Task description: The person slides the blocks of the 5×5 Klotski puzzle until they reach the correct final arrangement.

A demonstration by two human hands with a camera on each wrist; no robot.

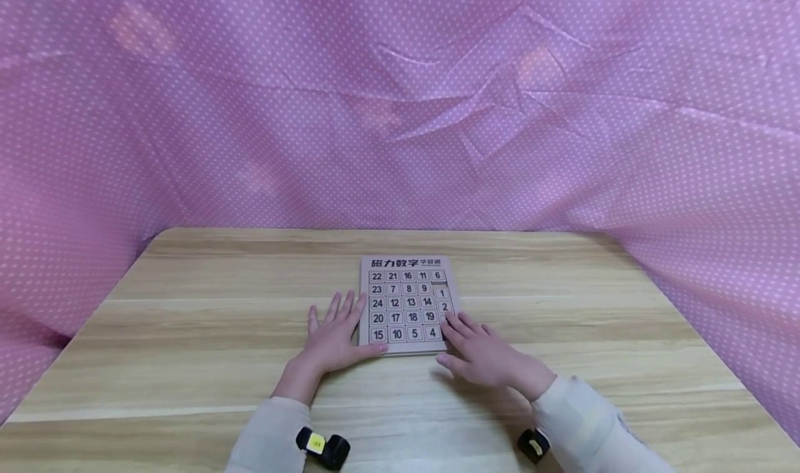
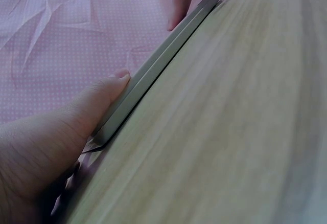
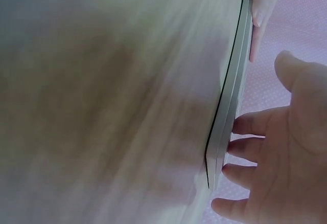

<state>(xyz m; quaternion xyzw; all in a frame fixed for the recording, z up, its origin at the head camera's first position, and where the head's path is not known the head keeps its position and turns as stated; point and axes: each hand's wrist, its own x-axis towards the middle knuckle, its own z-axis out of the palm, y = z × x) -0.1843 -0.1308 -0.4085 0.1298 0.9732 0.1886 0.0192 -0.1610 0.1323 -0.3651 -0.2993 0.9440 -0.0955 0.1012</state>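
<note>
A magnetic number sliding puzzle (image 1: 409,346) lies flat on the table, its printed title toward the back. Numbered tiles fill its grid. In the right column, tile 1 (image 1: 442,294) and tile 2 (image 1: 444,306) sit lower than their row neighbours, with a narrow gap under tile 6 (image 1: 437,276). My left hand (image 1: 331,341) rests at the puzzle's left side, fingers spread, thumb on the front edge near the corner. My right hand (image 1: 484,355) touches the lower right column with its fingertips, thumb apart from the board. The fingers hide what lies beneath them there.
The wood-grain table (image 1: 187,334) extends around the puzzle on every side. A pink dotted cloth (image 1: 400,112) hangs behind the table and along both sides. Small black devices (image 1: 323,448) are worn at both wrists, over light sleeves (image 1: 269,435).
</note>
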